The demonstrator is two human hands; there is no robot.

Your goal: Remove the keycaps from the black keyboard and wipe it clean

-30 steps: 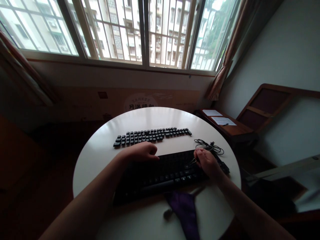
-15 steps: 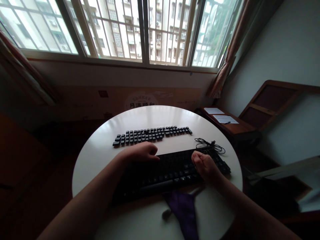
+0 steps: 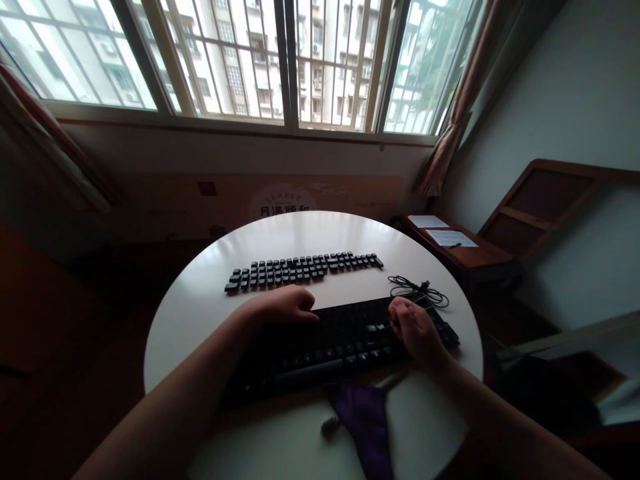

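A black keyboard (image 3: 325, 347) lies at a slant on the round white table, its front rows still capped and its upper middle dark. My left hand (image 3: 287, 303) rests over its far edge, fingers curled down and thumb on the top, gripping it. Above the right part of the keyboard my right hand (image 3: 413, 327) is closed round a thin tool (image 3: 383, 327); most of it is hidden in the fist. The tool's pale end meets the keys. Several loose black keycaps (image 3: 300, 269) stand in rows beyond the keyboard.
A coiled black cable (image 3: 420, 291) lies behind the keyboard's right end. Near me are a purple cloth (image 3: 363, 417) and a small dark bristly object (image 3: 329, 427). To the right, a wooden chair (image 3: 480, 257) holds papers (image 3: 453, 239) and a pen. A barred window is ahead.
My right hand has shifted slightly right, and the thin tool's end now shows left of the fist. My left hand stays in place; the loose keycaps look the same.
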